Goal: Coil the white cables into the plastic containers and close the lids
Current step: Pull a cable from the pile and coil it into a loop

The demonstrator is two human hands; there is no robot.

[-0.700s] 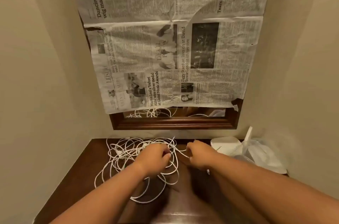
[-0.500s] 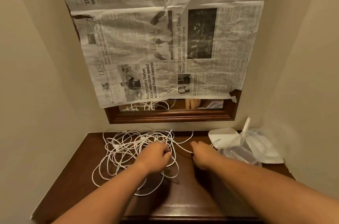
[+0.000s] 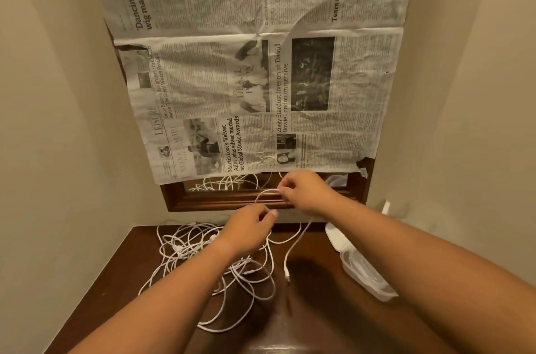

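Observation:
A tangle of white cables [image 3: 200,255] lies on the dark wooden table [image 3: 316,304], mostly left of centre. My left hand [image 3: 249,227] is raised above the pile and pinches a strand of white cable. My right hand [image 3: 307,191] is higher, in front of the mirror frame, and pinches the same cable, which arcs between both hands. From the right hand a free end hangs down to a connector [image 3: 287,277] just above the table. Clear plastic containers [image 3: 362,272] lie at the right edge, partly hidden by my right forearm.
A wood-framed mirror [image 3: 232,203] on the back wall is mostly covered with newspaper [image 3: 261,78]; its uncovered strip reflects the cables. Beige walls close in the table on the left, right and back. A white lid or bag [image 3: 336,237] lies beside the containers.
Both hands have risen from the cable pile, lifting one strand. The right hand went up to the mirror frame, and a cable end now dangles below it.

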